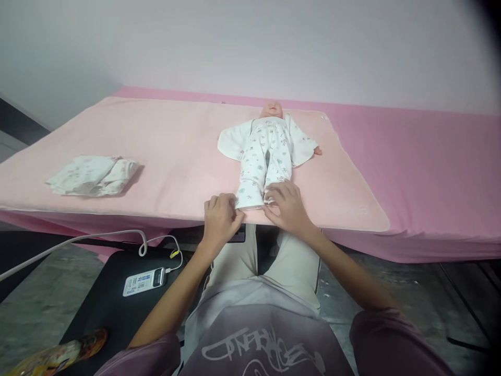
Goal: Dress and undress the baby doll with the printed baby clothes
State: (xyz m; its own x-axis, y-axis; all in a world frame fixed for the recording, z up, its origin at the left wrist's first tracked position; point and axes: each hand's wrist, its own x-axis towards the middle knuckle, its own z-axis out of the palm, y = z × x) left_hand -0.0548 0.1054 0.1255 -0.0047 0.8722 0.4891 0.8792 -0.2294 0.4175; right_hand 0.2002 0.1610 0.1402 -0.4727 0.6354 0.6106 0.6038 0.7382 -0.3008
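- the near left trouser cuff is pinched between thumb and fingers by the left hand (221, 218).
- the near right cuff is grasped by the right hand (288, 208), its thumb held below the hem.
- the printed trousers (253, 167) are spread along the front of the doll (272, 109), whose head is pointed to the far side.
- both are supported by the pale pink sheet (183, 151).
- folded printed cloth (92, 176) is placed well apart, at left.

Left hand (220, 218) at trouser hem (249, 204) | right hand (288, 207) alongside | grip unclear
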